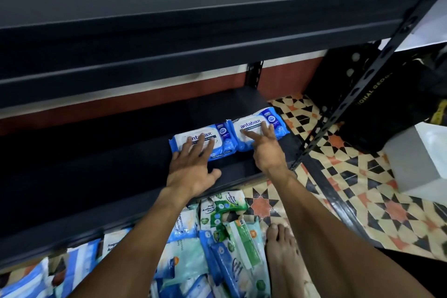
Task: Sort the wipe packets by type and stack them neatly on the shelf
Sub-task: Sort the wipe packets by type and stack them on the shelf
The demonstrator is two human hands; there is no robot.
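1. Left hand (191, 167) lay palm-down, fingers straight and spread, pressing left blue packet (223, 139) under its fingertips on the shelf (108, 164).
2. Right hand (266, 150), fingers straight, pressed right blue packet (249, 124) beneath them; packets touched, nothing clasped.

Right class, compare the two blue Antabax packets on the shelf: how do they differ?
The left packet lies further from the right end of the shelf than the right packet. The left hand covers part of the left packet's name; the right packet's reads whole. Both are blue-and-white, flat, label up.
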